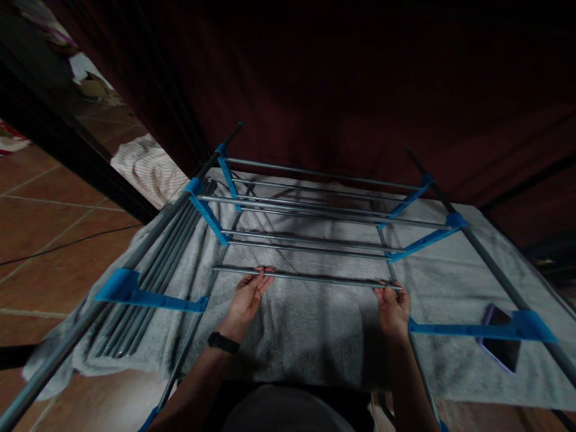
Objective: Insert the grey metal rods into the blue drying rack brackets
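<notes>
A thin grey metal tube (315, 278) lies level across the middle of the view, apart from the blue brackets. My left hand (252, 291) pinches it left of its middle, with a dark band on the wrist. Near its right end, my right hand (392, 305) grips the same tube. Around both hands stands a rack frame of grey poles with blue plastic brackets, including a left bracket (153, 298) and a right bracket (483, 329) with no tube between them. Farther off, several crossbars (324, 174) join the other brackets.
Several loose grey tubes (155, 282) lie side by side at the left on a grey blanket (306, 336). A phone (499, 342) rests partly under the right bracket. Dark red cloth (337, 90) hangs behind the rack. Tiled floor (58, 240) shows at the left.
</notes>
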A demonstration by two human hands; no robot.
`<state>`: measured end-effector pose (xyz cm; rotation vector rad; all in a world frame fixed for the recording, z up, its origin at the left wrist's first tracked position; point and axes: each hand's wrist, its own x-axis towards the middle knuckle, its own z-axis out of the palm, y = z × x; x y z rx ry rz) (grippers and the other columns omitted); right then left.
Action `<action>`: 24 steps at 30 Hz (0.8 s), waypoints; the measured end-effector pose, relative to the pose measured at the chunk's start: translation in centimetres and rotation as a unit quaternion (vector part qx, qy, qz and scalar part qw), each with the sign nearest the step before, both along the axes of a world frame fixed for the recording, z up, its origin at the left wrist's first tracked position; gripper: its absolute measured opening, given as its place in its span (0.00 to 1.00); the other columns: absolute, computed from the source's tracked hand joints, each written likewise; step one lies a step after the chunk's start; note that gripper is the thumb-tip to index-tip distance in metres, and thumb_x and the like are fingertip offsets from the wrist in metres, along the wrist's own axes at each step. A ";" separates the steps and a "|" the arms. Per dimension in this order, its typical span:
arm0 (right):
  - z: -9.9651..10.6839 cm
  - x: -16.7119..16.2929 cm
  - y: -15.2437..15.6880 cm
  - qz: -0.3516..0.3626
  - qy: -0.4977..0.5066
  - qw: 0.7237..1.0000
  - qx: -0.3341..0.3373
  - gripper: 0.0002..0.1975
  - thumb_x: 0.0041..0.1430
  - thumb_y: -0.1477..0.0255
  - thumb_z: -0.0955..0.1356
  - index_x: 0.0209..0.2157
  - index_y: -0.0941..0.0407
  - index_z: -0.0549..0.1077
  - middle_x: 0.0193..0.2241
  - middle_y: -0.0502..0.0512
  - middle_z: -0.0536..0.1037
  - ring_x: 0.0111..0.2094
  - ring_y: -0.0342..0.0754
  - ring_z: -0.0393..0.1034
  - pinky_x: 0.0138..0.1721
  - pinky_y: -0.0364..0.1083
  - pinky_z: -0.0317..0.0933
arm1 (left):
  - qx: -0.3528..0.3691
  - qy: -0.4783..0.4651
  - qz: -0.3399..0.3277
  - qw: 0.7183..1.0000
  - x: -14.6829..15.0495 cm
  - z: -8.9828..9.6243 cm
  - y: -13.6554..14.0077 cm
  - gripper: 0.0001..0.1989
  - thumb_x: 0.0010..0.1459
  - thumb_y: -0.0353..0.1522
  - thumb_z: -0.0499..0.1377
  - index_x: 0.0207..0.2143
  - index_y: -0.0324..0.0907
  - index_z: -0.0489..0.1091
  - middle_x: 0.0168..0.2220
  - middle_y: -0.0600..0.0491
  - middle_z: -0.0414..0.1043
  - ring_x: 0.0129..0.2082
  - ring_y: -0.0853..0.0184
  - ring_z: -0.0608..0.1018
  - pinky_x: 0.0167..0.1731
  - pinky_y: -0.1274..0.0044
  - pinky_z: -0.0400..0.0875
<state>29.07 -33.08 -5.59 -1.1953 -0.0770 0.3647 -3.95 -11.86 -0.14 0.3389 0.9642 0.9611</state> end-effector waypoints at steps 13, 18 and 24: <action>-0.4 0.9 -0.4 -0.006 0.005 1.000 -0.009 0.33 0.40 0.63 0.84 0.47 0.45 0.70 0.32 0.40 0.79 0.28 0.39 0.75 0.33 0.41 0.74 | 0.008 -0.027 -0.003 1.000 -0.2 -0.6 -0.3 0.08 0.58 0.19 0.67 0.34 0.38 0.75 0.35 0.49 0.82 0.35 0.65 0.85 0.49 0.70 0.81; -0.3 0.7 -0.7 0.006 -0.002 1.000 -0.030 0.34 0.46 0.61 0.82 0.53 0.44 0.69 0.29 0.40 0.79 0.26 0.39 0.74 0.31 0.39 0.72 | -0.001 -0.035 -0.007 0.999 -0.2 -0.5 -0.3 0.08 0.57 0.22 0.70 0.35 0.39 0.75 0.32 0.52 0.81 0.32 0.67 0.85 0.48 0.72 0.82; -0.6 1.0 -0.9 0.022 -0.006 0.999 -0.025 0.33 0.45 0.59 0.83 0.51 0.45 0.71 0.28 0.40 0.79 0.26 0.39 0.74 0.33 0.39 0.71 | -0.005 -0.043 -0.002 0.999 -0.3 -0.8 -0.2 0.13 0.57 0.23 0.70 0.28 0.41 0.69 0.30 0.52 0.80 0.32 0.65 0.85 0.47 0.71 0.82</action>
